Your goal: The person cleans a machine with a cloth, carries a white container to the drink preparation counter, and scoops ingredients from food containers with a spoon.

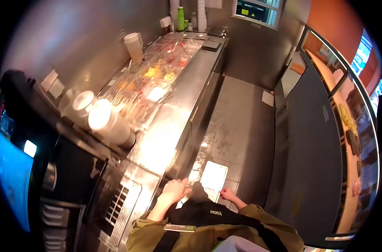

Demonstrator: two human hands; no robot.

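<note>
My left hand is beside the front edge of the steel counter, its fingers loosely bent and somewhat apart, with nothing seen in it. My right hand is closed into a fist in front of my body. Just left of that fist, a bright white rectangular board or tray with rounded corners shows, low over the dark tiled floor. Whether my right hand grips its edge or only overlaps it in the view, I cannot tell. A black apron covers its near end.
Clear food containers fill the counter's back, near a white pitcher and large white tubs. Green cups are stacked at the far end. A drip grate is at lower left. A dark partition bounds the aisle's right side.
</note>
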